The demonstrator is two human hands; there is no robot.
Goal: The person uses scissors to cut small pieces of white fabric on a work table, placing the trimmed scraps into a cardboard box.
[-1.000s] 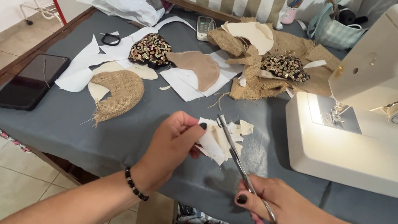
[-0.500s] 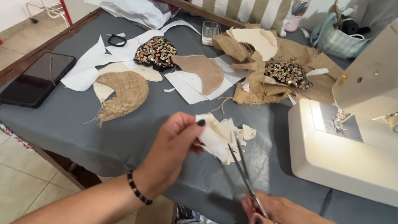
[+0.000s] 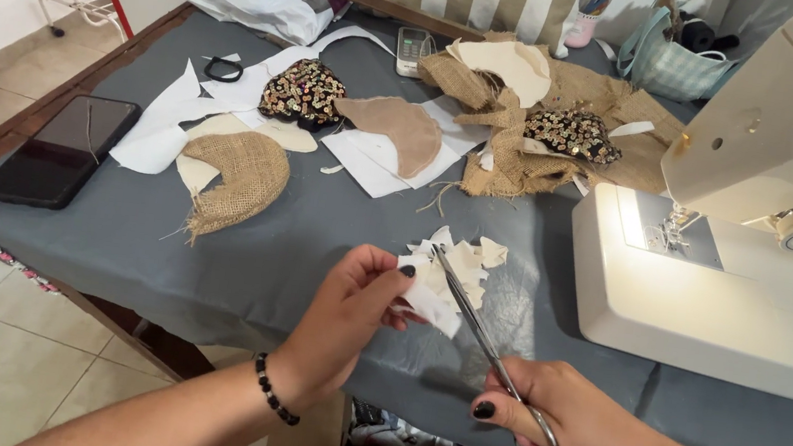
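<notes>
- Where the left fingers (image 3: 389, 271) pinch together, thumb against fingertips, they grip the near edge of a cream scrap (image 3: 430, 293); the grip is narrow and closed on the material.
- Left hand (image 3: 344, 323) hovers over the grey cloth (image 3: 240, 264), wrist bearing a black bead bracelet (image 3: 273, 391).
- Right fingers (image 3: 505, 408) are curled shut around the scissors (image 3: 487, 345) handles; dark nail polish shows on the thumb.
- Right hand (image 3: 573, 426) sits at the near table edge, low and right of the left hand.
- Scissor blades run up and left from the right hand, tips reaching the scrap; whether the blades are parted cannot be told.
- Scrap location: held just above the cloth, at the near centre of the table, directly beside a small pile of cream offcuts (image 3: 468, 257).
- Right of the offcuts: white sewing machine (image 3: 711, 292), base resting on the cloth.
- Left, well apart: burlap piece (image 3: 241, 179) lying partly on white paper patterns (image 3: 160, 134); black phone (image 3: 62, 152) at the left table edge.
- Far centre: tan cut piece (image 3: 398, 127) on paper, sequinned fabric (image 3: 304, 93), and crumpled burlap (image 3: 515, 157) with a second sequinned piece (image 3: 574, 134).
- Far right corner: checked bag (image 3: 673, 65).
</notes>
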